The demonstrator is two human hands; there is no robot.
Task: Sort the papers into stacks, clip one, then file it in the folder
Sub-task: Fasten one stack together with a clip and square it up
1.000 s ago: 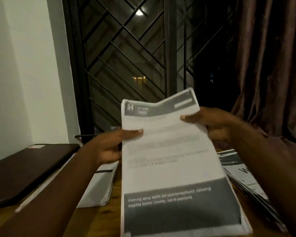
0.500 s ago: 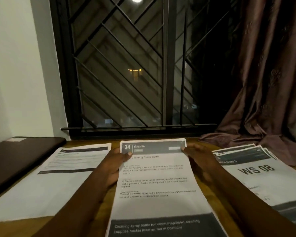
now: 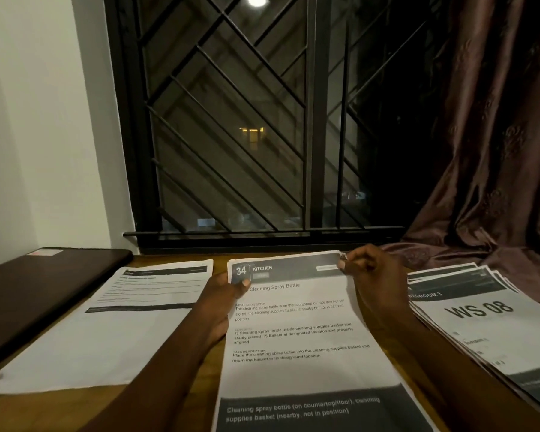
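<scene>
A stack of printed papers headed "34 KITCHEN" (image 3: pixel 296 325) lies flat in the middle of the wooden table (image 3: pixel 100 410). My left hand (image 3: pixel 219 300) pinches its upper left corner, thumb on top of the sheet. At the upper right corner my right hand (image 3: pixel 371 275) pinches the edge with curled fingers. A second paper stack (image 3: pixel 106 332) lies to the left. On the right sits a fanned stack marked "WS 08" (image 3: pixel 487 319). A dark folder (image 3: pixel 35 288) rests at the far left. No clip is visible.
A barred window (image 3: pixel 247 126) runs along the table's far edge, with a brown curtain (image 3: pixel 496 151) draped onto the back right corner. A white wall stands on the left.
The middle stack was held up in the air a second ago; both hands have lowered it flat onto the table between the other two stacks, keeping hold of its top corners.
</scene>
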